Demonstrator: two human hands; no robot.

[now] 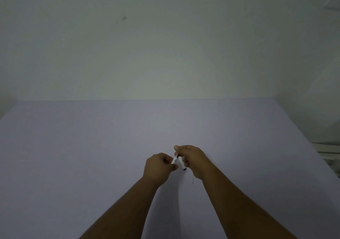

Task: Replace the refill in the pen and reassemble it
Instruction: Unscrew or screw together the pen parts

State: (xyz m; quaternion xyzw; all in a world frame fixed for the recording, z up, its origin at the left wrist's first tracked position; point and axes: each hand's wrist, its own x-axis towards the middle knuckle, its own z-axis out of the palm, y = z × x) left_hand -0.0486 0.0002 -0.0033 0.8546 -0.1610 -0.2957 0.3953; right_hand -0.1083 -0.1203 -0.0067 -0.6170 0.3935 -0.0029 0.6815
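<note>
So we pinch slim white plastic pen barrel (174,160) in left hand (159,167); right hand (191,158) grips second white piece (182,163), both above lilac table (92,156). Light, slick, thin; hold near joint.

No text, label, brand, number or sign can be read anywhere in this view. The white pen barrel (174,160) pinched in the left hand (159,167) carries a faint bluish mark just beside its dark end, but it is too small and blurred to make out as letters, and the second white pen piece (182,164) held in the right hand (193,160), just right of the barrel, shows no print at all. The lilac table (73,156) under the barrel and the pale wall (165,36) behind it are plain.
</note>
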